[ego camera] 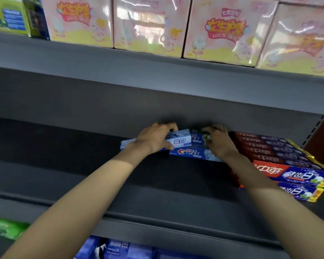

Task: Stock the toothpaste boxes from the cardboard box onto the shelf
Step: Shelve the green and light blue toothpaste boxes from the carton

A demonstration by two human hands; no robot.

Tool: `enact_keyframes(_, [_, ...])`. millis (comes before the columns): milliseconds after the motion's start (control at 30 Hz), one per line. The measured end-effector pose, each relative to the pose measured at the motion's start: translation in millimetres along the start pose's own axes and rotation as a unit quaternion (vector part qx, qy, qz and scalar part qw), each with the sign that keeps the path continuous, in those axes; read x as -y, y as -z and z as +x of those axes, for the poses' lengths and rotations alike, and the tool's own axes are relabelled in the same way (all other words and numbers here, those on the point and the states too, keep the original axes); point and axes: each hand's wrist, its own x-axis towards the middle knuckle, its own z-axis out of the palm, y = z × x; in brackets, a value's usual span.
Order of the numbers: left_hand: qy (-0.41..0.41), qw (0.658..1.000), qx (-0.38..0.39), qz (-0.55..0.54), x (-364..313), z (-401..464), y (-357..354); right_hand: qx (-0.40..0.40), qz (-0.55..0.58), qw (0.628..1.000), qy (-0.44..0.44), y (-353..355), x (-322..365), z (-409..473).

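Both arms reach past shelf front edge: left hand grips light-blue toothpaste box atop Crest box, likely stacking; right hand curls over blue boxes' far end, seemingly squaring them beside red boxes near back wall.

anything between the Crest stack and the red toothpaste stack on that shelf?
Only the right hand, resting on the Crest boxes beside the red toothpaste boxes. Head view shows no other item there; any gap is hidden.

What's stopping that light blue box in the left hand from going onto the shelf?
Nothing visible. The left hand holds the light blue box just above the Crest boxes already on the shelf; the right hand rests on those beside it.
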Motion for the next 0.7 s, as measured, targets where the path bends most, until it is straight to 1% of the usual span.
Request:
enact_keyframes(33, [-0.005,1.000,0.004,-0.001,-1,1,-1,0.002,0.106,0.994,0.018,2,5,-6])
enact_keyframes(67, [-0.012,1.000,0.003,-0.005,-3,2,-3,0.027,0.213,0.976,0.029,5,11,-13])
enact_keyframes(100, [-0.021,1.000,0.001,-0.012,-4,2,-4,0.061,0.288,0.955,0.038,6,16,-20])
enact_keyframes(133, [-0.033,0.999,0.001,-0.022,-6,2,-5,0.080,0.311,0.945,0.054,6,21,-26])
enact_keyframes(167, [-0.044,0.998,0.002,-0.034,-7,2,-7,0.073,0.302,0.948,0.071,3,23,-29])
enact_keyframes(200, [-0.051,0.998,0.004,-0.044,-8,1,-9,0.051,0.297,0.950,0.082,0,23,-31])
enact_keyframes(267, [-0.035,0.998,-0.004,-0.048,-5,-2,-14,0.009,0.303,0.950,0.072,-4,18,-31])
enact_keyframes(333, [0.015,0.998,-0.054,-0.009,7,-6,-16,-0.028,0.268,0.962,0.049,-4,8,-31])
enact_keyframes(400, [0.085,0.991,-0.104,0.023,22,-8,-15,-0.050,0.222,0.974,0.020,0,-4,-30])
enact_keyframes(433, [0.111,0.988,-0.104,0.003,29,-9,-15,-0.055,0.208,0.977,0.007,3,-9,-30])
enact_keyframes(467, [0.123,0.987,-0.089,-0.045,34,-8,-15,-0.055,0.200,0.978,-0.004,6,-14,-29])
enact_keyframes(533, [0.125,0.979,-0.055,-0.148,36,-6,-17,-0.044,0.183,0.982,-0.011,13,-18,-27])
enact_keyframes(567, [0.125,0.974,-0.054,-0.180,34,-4,-18,-0.037,0.166,0.985,-0.009,17,-18,-26])
enact_keyframes(633, [0.121,0.966,-0.069,-0.217,29,0,-20,-0.027,0.124,0.992,-0.014,25,-17,-25])
enact_keyframes(700, [0.115,0.958,-0.065,-0.254,22,3,-23,-0.013,0.094,0.995,-0.031,30,-16,-23])
